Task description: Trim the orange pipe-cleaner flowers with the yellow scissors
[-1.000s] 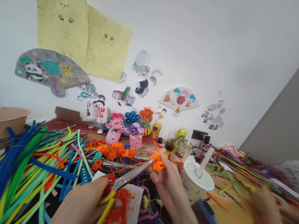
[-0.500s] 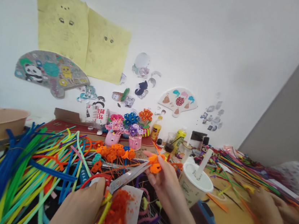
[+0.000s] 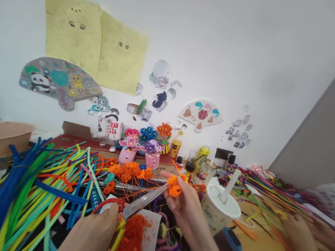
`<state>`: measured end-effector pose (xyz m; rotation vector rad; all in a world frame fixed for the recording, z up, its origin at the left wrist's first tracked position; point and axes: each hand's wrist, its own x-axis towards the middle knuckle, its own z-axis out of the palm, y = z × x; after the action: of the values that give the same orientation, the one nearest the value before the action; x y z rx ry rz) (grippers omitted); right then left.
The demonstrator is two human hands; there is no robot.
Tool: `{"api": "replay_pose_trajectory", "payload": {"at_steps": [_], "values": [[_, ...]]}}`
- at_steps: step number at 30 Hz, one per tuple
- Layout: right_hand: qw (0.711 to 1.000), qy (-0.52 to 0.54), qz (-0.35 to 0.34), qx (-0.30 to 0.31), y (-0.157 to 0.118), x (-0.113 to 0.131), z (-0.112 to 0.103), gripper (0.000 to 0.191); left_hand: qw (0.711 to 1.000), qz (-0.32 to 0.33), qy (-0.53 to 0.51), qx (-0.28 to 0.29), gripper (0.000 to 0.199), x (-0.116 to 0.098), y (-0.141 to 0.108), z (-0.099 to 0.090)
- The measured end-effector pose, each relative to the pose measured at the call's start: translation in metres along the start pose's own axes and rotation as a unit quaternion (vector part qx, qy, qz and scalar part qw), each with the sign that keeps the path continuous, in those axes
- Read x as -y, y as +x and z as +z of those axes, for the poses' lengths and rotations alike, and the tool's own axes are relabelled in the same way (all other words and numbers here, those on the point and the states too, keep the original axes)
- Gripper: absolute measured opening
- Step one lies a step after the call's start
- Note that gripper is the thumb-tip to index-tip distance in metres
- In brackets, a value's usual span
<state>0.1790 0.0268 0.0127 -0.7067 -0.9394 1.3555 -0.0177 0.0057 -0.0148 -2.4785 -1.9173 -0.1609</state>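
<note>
My left hand [image 3: 97, 226] is wrapped round the handles of a pair of scissors [image 3: 142, 204], red and yellow with metal blades. The blades look nearly closed, and their tips reach the edge of an orange pipe-cleaner flower [image 3: 174, 186]. Between its fingertips my right hand [image 3: 187, 203] pinches that flower. Below the blades lies a white sheet of paper [image 3: 150, 243] with a pile of orange fuzz clippings [image 3: 132, 235] on it. More orange flowers [image 3: 128, 172] with thin stems lie just beyond the scissors.
Loose coloured pipe cleaners [image 3: 38, 203] cover the left side. A lidded cup with a straw [image 3: 222, 203] stands right of my right hand. Potted pipe-cleaner flowers [image 3: 153, 158] and a juice bottle [image 3: 176, 145] stand by the wall. Another person's hands [image 3: 300, 235] are at the far right.
The scissor blades, slightly apart before, have come together at the flower. The flower has turned a little in my right hand. The whole view has shifted slightly.
</note>
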Motion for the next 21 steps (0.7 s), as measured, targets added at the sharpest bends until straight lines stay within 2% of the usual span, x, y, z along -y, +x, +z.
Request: {"api": "replay_pose_trajectory", "payload": {"at_steps": [5, 11, 16, 21], "values": [[1.000, -0.004, 0.002, -0.003, -0.001, 0.001, 0.001, 0.037, 1.000, -0.002, -0.005, -0.004, 0.040, 0.000, -0.001, -0.003], [1.000, -0.014, 0.007, -0.001, -0.001, 0.002, 0.001, 0.039, 0.998, 0.006, -0.040, -0.043, 0.035, 0.006, -0.003, 0.008], [1.000, -0.012, -0.002, 0.007, -0.001, 0.000, -0.001, 0.041, 0.998, 0.007, -0.054, -0.028, 0.031, 0.009, 0.000, 0.013], [0.999, -0.032, -0.016, -0.017, 0.005, 0.000, -0.005, 0.041, 0.995, -0.011, -0.100, -0.004, 0.024, 0.009, 0.004, 0.008]]}}
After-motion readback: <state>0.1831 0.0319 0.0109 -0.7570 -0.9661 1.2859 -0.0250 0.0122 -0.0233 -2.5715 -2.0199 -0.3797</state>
